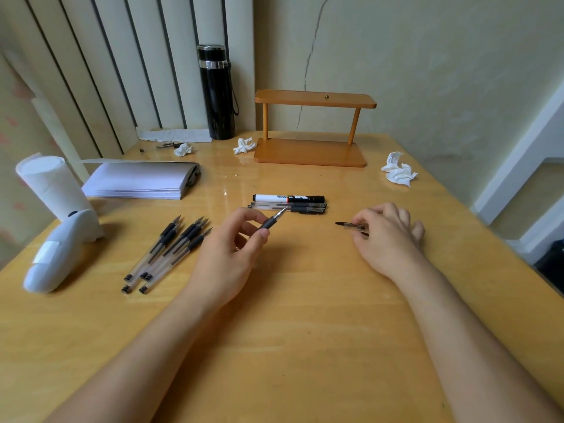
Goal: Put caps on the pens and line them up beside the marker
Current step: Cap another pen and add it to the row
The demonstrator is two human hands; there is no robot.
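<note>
Capping step: left hand [232, 239] pinches a bare pen [272, 220], tip toward two o'clock; right hand [387, 230] grips a cap [351, 225], which next needs aligning with the tip.

The left hand [232, 239] covers most of its pen's [272, 220] barrel, the right hand [389, 232] hides the rear of a cap [351, 225], and the worktop's [290, 346] near edge runs off-frame.
</note>
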